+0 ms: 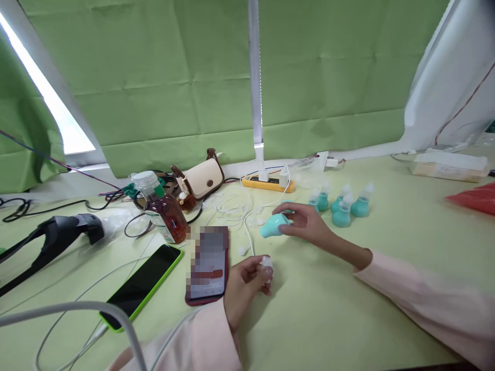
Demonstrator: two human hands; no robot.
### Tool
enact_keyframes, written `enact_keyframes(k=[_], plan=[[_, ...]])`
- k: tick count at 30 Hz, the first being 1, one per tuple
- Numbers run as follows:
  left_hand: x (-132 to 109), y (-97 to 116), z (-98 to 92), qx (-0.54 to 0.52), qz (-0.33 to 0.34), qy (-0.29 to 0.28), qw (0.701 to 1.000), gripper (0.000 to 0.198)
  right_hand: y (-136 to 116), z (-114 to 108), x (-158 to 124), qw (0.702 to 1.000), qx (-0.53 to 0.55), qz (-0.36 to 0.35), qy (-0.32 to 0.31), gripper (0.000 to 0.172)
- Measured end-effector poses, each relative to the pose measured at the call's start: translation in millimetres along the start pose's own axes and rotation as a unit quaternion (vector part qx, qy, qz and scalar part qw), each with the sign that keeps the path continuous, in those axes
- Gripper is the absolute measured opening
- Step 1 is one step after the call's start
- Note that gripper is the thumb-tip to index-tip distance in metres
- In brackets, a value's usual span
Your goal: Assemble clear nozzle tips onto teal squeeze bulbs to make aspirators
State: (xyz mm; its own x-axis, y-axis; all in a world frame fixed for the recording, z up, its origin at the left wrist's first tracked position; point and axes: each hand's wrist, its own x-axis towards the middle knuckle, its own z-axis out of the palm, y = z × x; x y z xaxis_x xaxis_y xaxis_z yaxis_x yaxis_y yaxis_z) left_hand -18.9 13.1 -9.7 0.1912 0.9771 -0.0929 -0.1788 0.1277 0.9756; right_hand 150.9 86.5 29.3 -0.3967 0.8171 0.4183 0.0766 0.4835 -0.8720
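Note:
My right hand (pixel 299 220) grips a small teal bulb-shaped bottle (pixel 274 225), tilted on its side above the table, its narrow end toward the left. Lower and nearer to me, my left hand (pixel 249 281) pinches a small translucent white piece (pixel 266 264) between thumb and fingers; its exact kind is unclear. Beyond my right wrist stand several teal bottles (pixel 342 213) of the same kind, upright, with pointed translucent white tops (pixel 347 199). Another small whitish piece (pixel 243 250) lies on the table just past my left hand.
Left of my left hand lie a red-cased phone (pixel 209 265) and a green-cased phone (pixel 143 283). A bottle of dark red liquid (pixel 166 216), a cream bag (pixel 203 178), a yellow power strip (pixel 268 183) and loose white cables (pixel 232 206) sit farther back. A black headset-like object (pixel 58 237) rests at left.

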Motion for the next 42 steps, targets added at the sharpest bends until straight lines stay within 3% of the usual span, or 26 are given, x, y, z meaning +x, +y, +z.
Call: enact_keyframes(k=[3, 5, 7, 14, 19, 23, 27, 33, 38, 42], plan=[[0, 0, -1.2, 0.016, 0.017, -0.005, 1.0, 0.028, 7, 2, -25, 0.954, 0.253, 0.157, -0.019, 0.025], [0, 1, -2.0, 0.034, 0.035, -0.004, 0.999, 0.028, 11, 5, -36, 0.92, 0.33, 0.207, -0.043, 0.026], [-1, 1, -2.4, 0.059, 0.043, 0.001, 0.997, 0.029, 11, 9, -42, 0.905, 0.353, 0.228, -0.06, 0.026], [-6, 4, 2.2, 0.133, 0.056, 0.014, 0.989, 0.025, 6, 16, -49, 0.95, 0.237, 0.202, -0.026, 0.022], [-10, 6, 3.3, 0.196, 0.054, 0.003, 0.979, 0.019, 11, 20, -55, 0.952, 0.25, 0.172, -0.043, 0.023], [-14, 5, 3.1, 0.261, 0.054, -0.017, 0.964, 0.019, 10, 20, -58, 0.96, 0.214, 0.162, -0.076, 0.02], [-19, 6, 3.4, 0.325, 0.075, -0.036, 0.942, 0.019, 3, 18, -60, 0.977, 0.097, 0.139, -0.127, 0.028], [-21, 6, 1.8, 0.461, 0.218, -0.066, 0.858, 0.016, -4, 16, -58, 0.981, -0.025, 0.091, -0.17, 0.023], [-17, 2, -2.2, 0.5, 0.385, -0.064, 0.773, 0.015, -6, 19, -60, 0.954, 0.075, 0.21, -0.202, 0.028], [-17, -3, -3.6, 0.568, 0.459, -0.075, 0.679, 0.018, -8, 20, -61, 0.938, 0.088, 0.238, -0.237, 0.029]])
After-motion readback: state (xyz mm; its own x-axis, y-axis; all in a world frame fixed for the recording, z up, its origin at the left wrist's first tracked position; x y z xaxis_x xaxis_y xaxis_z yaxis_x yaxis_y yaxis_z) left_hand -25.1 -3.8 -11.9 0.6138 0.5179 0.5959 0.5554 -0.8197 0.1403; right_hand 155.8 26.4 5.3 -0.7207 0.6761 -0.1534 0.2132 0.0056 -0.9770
